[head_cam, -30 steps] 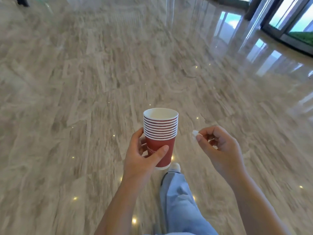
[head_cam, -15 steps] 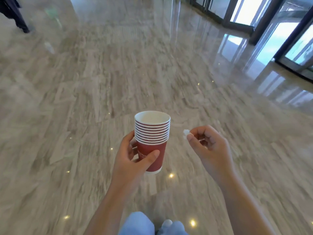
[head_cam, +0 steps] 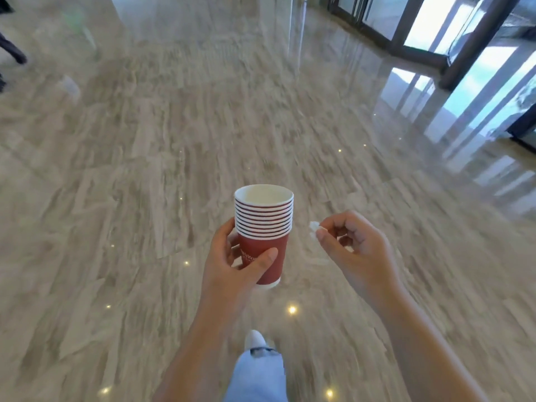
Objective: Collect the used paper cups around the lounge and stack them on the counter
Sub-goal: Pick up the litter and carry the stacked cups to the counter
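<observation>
Polished grey-beige marble floor (head_cam: 145, 169) stretches out under me, streaked and glossy, with small bright points of ceiling light mirrored in it. Dark-framed glass doors (head_cam: 429, 33) stand at the far right, and their daylight lies in pale bands across the stone. At the far left edge a dark foot (head_cam: 13, 52) of another person shows, blurred.

My left hand (head_cam: 232, 265) is wrapped around a nested stack of red paper cups with white rims (head_cam: 264, 227). I hold it upright in front of me, above the floor, my thumb pressed across the lower red wall and my fingers curled round the far side. The top cup's white inside looks empty. White lettering on the red wall is partly covered by my thumb, so I cannot read it.

My right hand (head_cam: 356, 250) is just beside the stack, apart from it, fingers curled in. Between thumb and forefinger I pinch a small crumpled white scrap (head_cam: 313, 229); what it is made of I cannot tell.

Below, my light blue denim trouser leg (head_cam: 258, 372) and the white toe of my shoe (head_cam: 254, 339) show over the floor.
</observation>
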Motion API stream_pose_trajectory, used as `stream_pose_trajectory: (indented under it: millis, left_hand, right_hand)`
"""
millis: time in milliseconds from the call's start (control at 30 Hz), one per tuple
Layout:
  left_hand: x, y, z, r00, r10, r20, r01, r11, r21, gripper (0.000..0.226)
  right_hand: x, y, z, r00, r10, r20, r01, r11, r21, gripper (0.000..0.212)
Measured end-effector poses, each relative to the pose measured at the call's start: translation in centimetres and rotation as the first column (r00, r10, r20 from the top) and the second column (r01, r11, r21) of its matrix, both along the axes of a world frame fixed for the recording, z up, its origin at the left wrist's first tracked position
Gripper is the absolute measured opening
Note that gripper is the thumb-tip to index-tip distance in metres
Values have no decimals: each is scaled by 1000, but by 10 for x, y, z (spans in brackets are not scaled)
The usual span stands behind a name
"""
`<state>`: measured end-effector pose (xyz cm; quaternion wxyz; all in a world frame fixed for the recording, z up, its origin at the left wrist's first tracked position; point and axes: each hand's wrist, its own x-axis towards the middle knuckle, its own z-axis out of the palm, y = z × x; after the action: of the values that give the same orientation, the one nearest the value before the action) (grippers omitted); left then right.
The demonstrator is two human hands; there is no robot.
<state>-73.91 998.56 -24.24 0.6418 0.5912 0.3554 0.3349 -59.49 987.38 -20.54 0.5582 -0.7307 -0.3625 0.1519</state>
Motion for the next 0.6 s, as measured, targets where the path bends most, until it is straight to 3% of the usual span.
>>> stream_pose_trajectory:
  millis: [200, 433, 600]
  left_hand:
    - [67, 111, 10, 1000, -8, -2, 8, 999, 45, 60]
    - [155, 208, -7, 999, -14, -42, 14, 1000, -7, 58]
    - [251, 294, -5, 999, -10, -44, 11, 1000, 25, 59]
  right_hand:
    - [53, 115, 11, 996, 68, 66, -70, 997, 25, 13]
    - [152, 213, -7, 1000, 24, 15, -24, 1000, 10, 27]
    - [247, 294, -13, 1000, -16, 3, 16, 998, 63, 22]
